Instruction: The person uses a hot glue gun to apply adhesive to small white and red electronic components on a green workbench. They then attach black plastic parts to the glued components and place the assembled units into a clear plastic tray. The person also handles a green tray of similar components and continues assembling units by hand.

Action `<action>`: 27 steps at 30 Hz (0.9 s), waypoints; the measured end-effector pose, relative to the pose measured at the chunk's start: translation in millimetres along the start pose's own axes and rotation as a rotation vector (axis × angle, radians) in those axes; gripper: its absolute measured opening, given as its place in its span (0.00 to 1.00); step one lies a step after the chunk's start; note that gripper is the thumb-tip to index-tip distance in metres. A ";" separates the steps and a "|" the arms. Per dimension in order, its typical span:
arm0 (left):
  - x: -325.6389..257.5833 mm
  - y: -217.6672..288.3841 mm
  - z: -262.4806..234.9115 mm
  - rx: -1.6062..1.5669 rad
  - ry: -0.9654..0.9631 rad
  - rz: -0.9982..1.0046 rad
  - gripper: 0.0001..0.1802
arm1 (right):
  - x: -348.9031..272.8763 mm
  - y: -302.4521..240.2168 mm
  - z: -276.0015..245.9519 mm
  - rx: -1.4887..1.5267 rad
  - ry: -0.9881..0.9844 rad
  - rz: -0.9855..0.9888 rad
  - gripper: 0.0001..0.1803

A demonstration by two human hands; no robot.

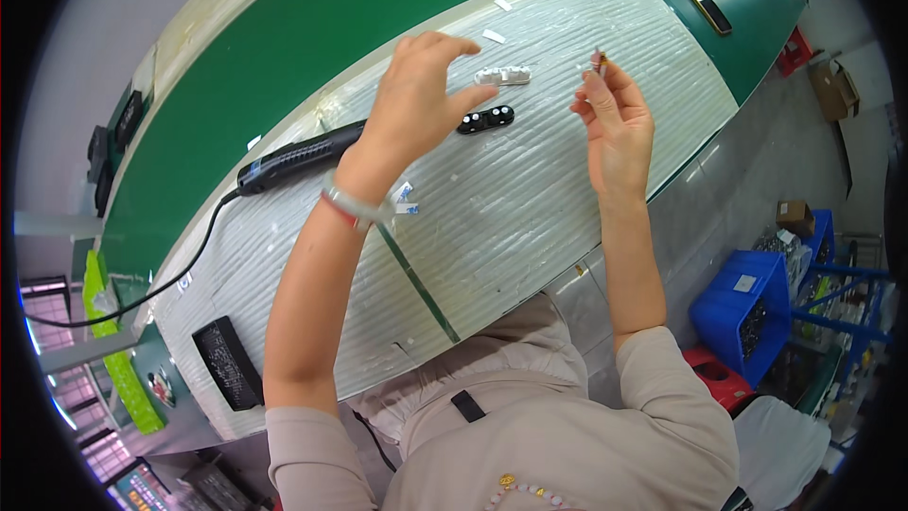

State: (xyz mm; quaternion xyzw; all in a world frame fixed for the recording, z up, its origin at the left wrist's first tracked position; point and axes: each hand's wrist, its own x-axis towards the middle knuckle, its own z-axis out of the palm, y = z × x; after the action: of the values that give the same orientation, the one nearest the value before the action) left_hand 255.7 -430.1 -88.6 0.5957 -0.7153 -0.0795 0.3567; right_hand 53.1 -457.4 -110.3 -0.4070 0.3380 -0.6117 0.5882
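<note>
My left hand (416,90) hovers over the mat with thumb and fingers spread and nothing between them. Just right of its fingertips lie a silvery-white oblong piece (511,76) and, nearer to me, a black oblong piece (490,119) with white round spots. Farther right, my right hand (619,128) is raised, thumb and fingertips pinched on a small piece with reddish and gold parts (598,61). That piece is too small to name. A black corded power tool (298,159) lies left of my left wrist, its front end hidden behind the arm.
Ribbed whitish foam matting (530,199) covers much of the green table (227,76). A black tray of small parts (227,360) sits at the near left. Blue-and-white scraps (405,199) lie by my left forearm. A phone (702,0) rests far right; a blue bin (742,293) stands beyond the table.
</note>
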 end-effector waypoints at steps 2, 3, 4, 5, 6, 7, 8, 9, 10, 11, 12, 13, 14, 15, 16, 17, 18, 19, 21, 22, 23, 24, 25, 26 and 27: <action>-14.5 13.4 -8.5 0.070 -0.059 0.026 0.19 | -3.9 -3.4 -1.0 0.036 -0.102 0.029 0.14; -21.1 16.1 -9.0 0.111 -0.106 0.021 0.19 | -5.6 -4.4 2.0 0.063 -0.137 0.061 0.14; -25.1 19.0 0.0 0.143 -0.150 0.019 0.19 | -5.2 -5.9 2.0 0.080 -0.171 0.089 0.14; -29.0 21.2 6.9 0.175 -0.193 0.014 0.18 | -5.3 -6.2 2.7 0.097 -0.207 0.118 0.14; -29.5 24.1 11.0 0.161 -0.129 0.062 0.16 | -4.6 -8.0 1.8 0.132 -0.250 0.172 0.13; -32.3 26.2 8.7 0.113 -0.073 0.068 0.14 | -4.2 -8.3 1.3 0.167 -0.294 0.227 0.13; -37.0 29.5 4.5 0.066 -0.016 0.073 0.13 | -4.2 -8.2 1.3 0.201 -0.340 0.284 0.13; -43.6 33.3 0.1 0.018 0.041 0.078 0.12 | -5.2 -7.5 0.9 0.240 -0.385 0.335 0.13; -52.4 36.7 -7.4 -0.072 -0.009 -0.010 0.12 | -6.8 -5.6 1.2 0.283 -0.428 0.388 0.13; -63.2 40.0 -17.8 -0.162 -0.057 -0.100 0.13 | -8.8 -4.7 2.5 0.325 -0.474 0.444 0.13; -76.5 43.6 -30.6 -0.241 -0.102 -0.199 0.14 | -13.2 -3.6 6.7 0.362 -0.525 0.497 0.14; -89.4 47.8 -42.9 -0.346 -0.094 -0.339 0.16 | -19.5 -2.8 11.2 0.400 -0.574 0.554 0.14; -102.4 52.3 -55.0 -0.454 -0.080 -0.479 0.19 | -25.7 -2.1 16.3 0.438 -0.623 0.613 0.14; -117.4 56.4 -67.3 -0.560 -0.055 -0.620 0.21 | -32.5 -2.8 24.3 0.439 -0.671 0.673 0.15; -136.1 52.9 -74.0 -0.795 -0.024 -0.729 0.27 | -39.3 -1.9 34.0 0.444 -0.720 0.732 0.15; -149.4 50.8 -85.0 -0.884 -0.053 -0.819 0.26 | -45.7 -1.0 43.6 0.447 -0.770 0.793 0.16; -163.0 48.2 -95.8 -0.980 -0.079 -0.903 0.26 | -51.6 0.1 52.8 0.428 -0.815 0.839 0.16; -176.3 46.6 -105.6 -1.077 -0.099 -0.989 0.25 | -56.3 1.0 63.0 0.386 -0.862 0.871 0.15; -198.1 47.1 -116.9 -1.145 -0.047 -0.980 0.24 | -65.5 1.2 83.3 0.301 -0.955 0.929 0.15; -206.3 47.0 -119.8 -1.186 -0.007 -0.957 0.24 | -68.7 1.7 93.4 0.256 -0.989 0.933 0.15; -214.1 46.2 -123.7 -1.225 0.033 -0.932 0.24 | -72.1 2.6 103.4 0.211 -1.021 0.935 0.14; -219.0 42.5 -126.4 -1.376 0.072 -0.937 0.25 | -75.1 4.5 111.9 0.158 -1.049 0.927 0.14; -222.5 37.1 -129.9 -1.526 0.110 -0.935 0.25 | -78.9 8.6 120.6 0.133 -1.080 0.907 0.14; -226.9 32.4 -134.1 -1.676 0.146 -0.924 0.26 | -82.2 12.9 129.4 0.109 -1.108 0.885 0.14; -229.8 28.3 -136.8 -1.654 0.138 -0.898 0.27 | -83.5 15.0 136.0 0.075 -1.127 0.858 0.14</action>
State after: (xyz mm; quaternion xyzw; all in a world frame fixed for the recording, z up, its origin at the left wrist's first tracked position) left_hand 324.3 -170.8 -68.6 0.3766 -0.1125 -0.6564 0.6439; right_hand 179.7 -366.7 -72.2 -0.4722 0.0913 -0.0335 0.8761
